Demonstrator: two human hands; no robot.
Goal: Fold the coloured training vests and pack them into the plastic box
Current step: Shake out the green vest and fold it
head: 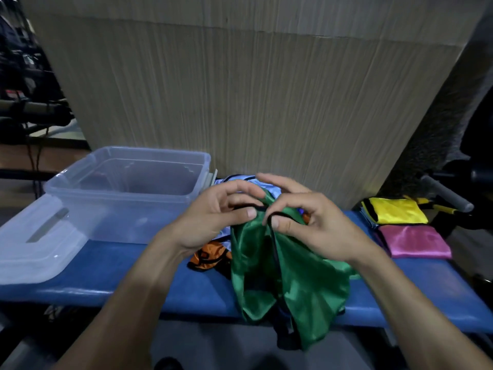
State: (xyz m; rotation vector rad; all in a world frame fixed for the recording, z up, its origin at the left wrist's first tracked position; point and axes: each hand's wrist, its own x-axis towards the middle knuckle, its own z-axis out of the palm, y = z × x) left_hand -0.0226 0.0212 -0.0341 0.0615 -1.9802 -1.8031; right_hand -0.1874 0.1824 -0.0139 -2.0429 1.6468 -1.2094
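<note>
A shiny green vest [290,279] with black trim hangs from both my hands over the front edge of the blue bench [120,273]. My left hand [216,217] pinches its black-trimmed top edge between thumb and fingers. My right hand [309,220] pinches the same edge close beside it. Behind the green vest lie a crumpled orange vest [209,256] and a pale blue vest [240,180]. The clear plastic box [125,193] stands on the bench to the left with nothing inside. At the right end lie a folded yellow vest [394,210] and a folded pink vest [416,241].
The box's clear lid [34,244] lies flat on the bench's left end. A tall cardboard sheet [253,89] stands behind the bench. A grey-handled bar [445,193] juts in at the far right. Dark equipment fills the far left background.
</note>
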